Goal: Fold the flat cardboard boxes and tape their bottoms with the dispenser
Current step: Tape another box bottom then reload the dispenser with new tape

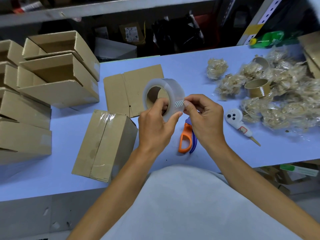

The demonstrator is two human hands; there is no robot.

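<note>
A full roll of clear tape (170, 89) is held up over the table's middle, with my left hand (155, 125) gripping its lower rim. My right hand (206, 116) pinches the small printed tab at the tape's free end, on the roll's right side. The orange and blue tape dispenser (186, 139) lies on the table below my hands, partly hidden by them. A folded box (105, 144) with clear tape along its seam lies bottom up at the front left. Behind the roll a flat cardboard box (126, 89) rests on the table.
Folded open boxes (57, 75) are stacked at the left. Crumpled tape wads (277, 94) and empty cardboard cores (258, 88) cover the right side. A white handheld device (238, 122) lies right of the dispenser. A green bottle (270, 39) lies at the back right. Shelving runs behind the blue table (43, 181).
</note>
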